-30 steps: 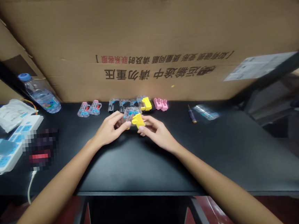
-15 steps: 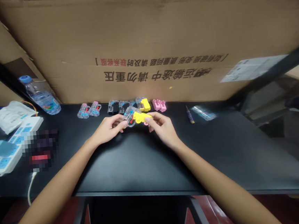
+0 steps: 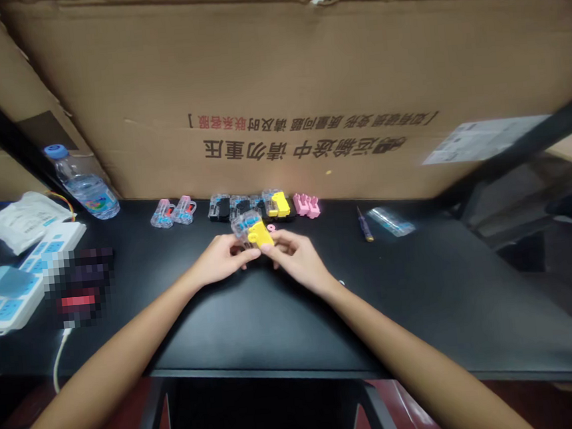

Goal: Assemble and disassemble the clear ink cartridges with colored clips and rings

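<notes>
Both hands are closed around one small pistol-shaped toy (image 3: 260,234). It has a clear plastic body with blue parts inside and a yellow cover on the side nearer the right. My left hand (image 3: 224,256) grips its clear lower left part between thumb and fingers. On the yellow part sits the thumb of my right hand (image 3: 297,257), its fingers curled behind. Just beyond the toy, a small pink ring (image 3: 271,228) lies on the black table (image 3: 255,317). A similar clear and yellow toy (image 3: 278,204) rests behind, among clear and black ones (image 3: 219,208).
Two clear and pink toys (image 3: 173,212) lie left of the row, pink pieces (image 3: 306,204) at its right. A screwdriver (image 3: 364,225) and a clear packet (image 3: 391,221) lie further right. Left are a water bottle (image 3: 86,185) and a power strip (image 3: 33,273). Cardboard (image 3: 273,69) stands behind.
The toy has come a little nearer and turned, its yellow and clear parts now fitted close together. My right hand has shifted left and down. The pink ring now shows on the table.
</notes>
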Tool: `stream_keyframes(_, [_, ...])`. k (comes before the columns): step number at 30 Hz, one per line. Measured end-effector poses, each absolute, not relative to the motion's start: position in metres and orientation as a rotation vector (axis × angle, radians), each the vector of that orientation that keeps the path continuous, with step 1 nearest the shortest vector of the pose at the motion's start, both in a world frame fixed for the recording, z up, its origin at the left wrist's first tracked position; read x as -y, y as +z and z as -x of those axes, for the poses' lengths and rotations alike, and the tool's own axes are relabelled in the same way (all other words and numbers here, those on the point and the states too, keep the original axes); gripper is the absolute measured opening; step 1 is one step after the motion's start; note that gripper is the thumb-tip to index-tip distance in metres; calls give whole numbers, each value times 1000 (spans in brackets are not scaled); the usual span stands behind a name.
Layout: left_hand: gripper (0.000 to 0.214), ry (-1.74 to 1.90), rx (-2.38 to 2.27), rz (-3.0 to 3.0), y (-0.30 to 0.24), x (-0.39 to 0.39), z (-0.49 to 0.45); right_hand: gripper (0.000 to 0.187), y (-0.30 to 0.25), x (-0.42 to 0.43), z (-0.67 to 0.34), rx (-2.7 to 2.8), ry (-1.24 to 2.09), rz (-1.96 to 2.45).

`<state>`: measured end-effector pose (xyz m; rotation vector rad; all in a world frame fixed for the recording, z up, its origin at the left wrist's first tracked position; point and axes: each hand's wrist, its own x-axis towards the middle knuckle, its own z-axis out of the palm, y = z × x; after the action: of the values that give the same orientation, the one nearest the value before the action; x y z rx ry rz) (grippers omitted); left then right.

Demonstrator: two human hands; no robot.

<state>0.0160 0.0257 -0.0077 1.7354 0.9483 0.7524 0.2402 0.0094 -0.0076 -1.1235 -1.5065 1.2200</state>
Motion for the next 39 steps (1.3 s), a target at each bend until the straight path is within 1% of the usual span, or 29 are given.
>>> stream_keyframes(2, [39, 755, -921, -1720, -3, -25, -16, 50, -4, -8, -240, 1530, 1264, 1120])
stream_keyframes(6, [39, 860, -957, -1740, 14, -29, -3, 43, 2, -13, -253, 1370, 1141, 1126])
stream_keyframes(9, [41, 876, -999, -1776, 16, -29, 1, 43, -1, -13, -255, 1279, 1095, 1115])
stream_keyframes(12, [39, 743, -924, -1768, 7, -26, -6, 47, -4, -8, -246, 1473, 1198, 1140])
stream_keyframes(15, [39, 731, -888, -1760, 5, -26, -7, 47, -3, -8, -244, 1578, 1251, 1151])
stream_keyframes(20, [41, 892, -983, -1769, 15, -31, 3, 43, 2, -13, -256, 1323, 1068, 1172])
stream_keyframes(26, [38, 673, -879, -1801, -1, -24, -8, 45, -6, -2, -240, 1616, 1250, 1153])
stream_keyframes(31, [44, 635, -921, -1759, -5, -26, -10, 44, -18, -7, -237, 1562, 1312, 1142])
stream_keyframes(32, [46, 640, -944, -1734, -5, -28, -9, 46, -20, -8, -237, 1515, 1326, 1109])
stream_keyframes(35, [54, 666, -1001, -1659, -7, -32, -6, 61, -26, -10, -236, 1418, 1335, 997])
stream_keyframes(36, [56, 663, -1017, -1641, -8, -33, -5, 61, -26, -9, -236, 1431, 1341, 971])
stream_keyframes(39, [61, 629, -1068, -1646, -11, -35, -5, 49, -25, -5, -235, 1532, 1388, 920])
